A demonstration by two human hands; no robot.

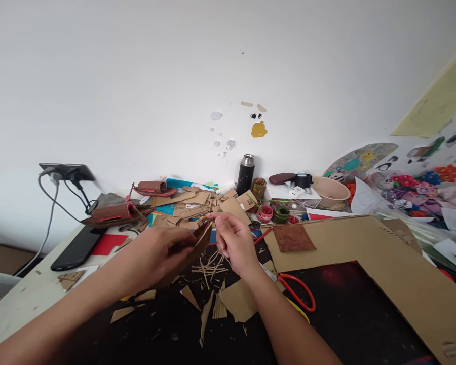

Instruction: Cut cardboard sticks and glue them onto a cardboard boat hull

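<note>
My left hand [163,253] is closed around a curved brown cardboard piece [202,239], tilted up, with a pale edge facing right. At that edge, my right hand [233,241] has its fingers pinched together near the top tip. Whatever lies between those fingers is hidden. Beneath the hands, thin cardboard strips [212,269] lie in a loose pile on the black mat [167,334]. Red-handled scissors [298,291] rest beside my right forearm, their blades partly covered by it. Torn cardboard scraps [240,300] are scattered nearer to me.
Two brown model boats [116,215] [154,188] stand at the back left, near a black phone [79,247]. Cardboard offcuts [190,205] heap by the wall. A black thermos [246,173], paint jars [280,214] and a bowl [330,188] stand behind a large cardboard sheet [334,234].
</note>
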